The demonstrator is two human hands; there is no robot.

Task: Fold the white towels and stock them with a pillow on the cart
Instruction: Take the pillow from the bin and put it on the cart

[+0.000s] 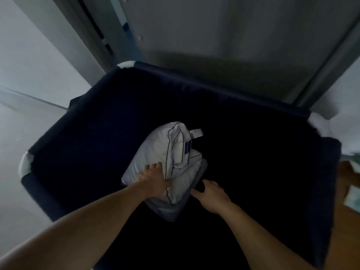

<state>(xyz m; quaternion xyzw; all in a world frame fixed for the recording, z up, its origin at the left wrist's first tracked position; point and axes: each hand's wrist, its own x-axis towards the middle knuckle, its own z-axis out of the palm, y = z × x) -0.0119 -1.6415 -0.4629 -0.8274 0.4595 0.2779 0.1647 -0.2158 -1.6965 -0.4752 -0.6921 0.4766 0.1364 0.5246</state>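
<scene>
1. A large cart [109, 106] with dark navy fabric walls and white corner caps fills most of the view from above. Its deep interior is very dark, so the bottom cannot be made out clearly.

2. Behind the cart stands a grey door [224, 30] with a darker frame. A pale floor [29, 65] lies to the left, and a strip of wooden floor [348, 184] shows at the right edge.

3. Inside the cart, left of centre, lies a white pillow [155, 151] with thin dark piping and a small white loop tag at its far end. It is bunched and tilted, its far end pointing away from the person.

4. Under the pillow's near end sits a stack of folded white towels [171, 208], only its near corner and right edge visible.

5. The left hand [153, 180] rests on top of the pillow's near left part, fingers spread and fairly flat, pressing the fabric rather than gripping it.

6. The right hand [210, 193] is at the right edge of the towels, just below the pillow, fingers loosely extended. They touch or nearly touch the towel edge; blur hides whether they hold it.
</scene>
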